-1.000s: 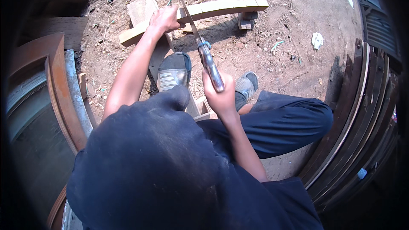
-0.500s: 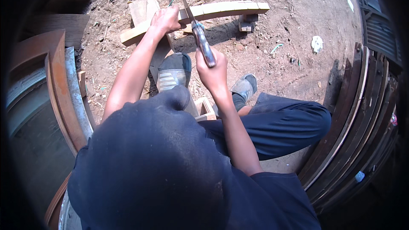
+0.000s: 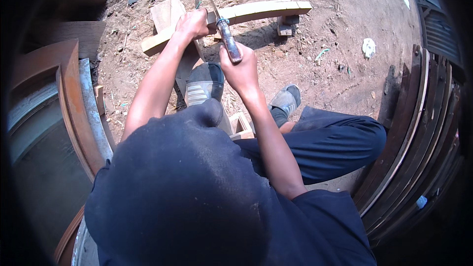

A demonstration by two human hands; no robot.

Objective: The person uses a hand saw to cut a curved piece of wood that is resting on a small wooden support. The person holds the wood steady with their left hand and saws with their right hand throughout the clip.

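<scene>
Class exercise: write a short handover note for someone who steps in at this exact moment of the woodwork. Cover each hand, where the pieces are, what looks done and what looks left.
Left hand: pressing down on the curved wooden piece, near its left half.
Right hand: closed around the handle of the long blade, whose tip points away, across the wood.
The curved piece lies on dirt ground, its right end propped on a small block; a foot in a grey shoe sits just in front of it.
Done: piece held steady, blade at the wood.
Left: the cutting itself; no finished cut is visible.

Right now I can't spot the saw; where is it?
Head view, top centre: the saw is in the right hand, its blade on the curved plank beside the left hand.
</scene>
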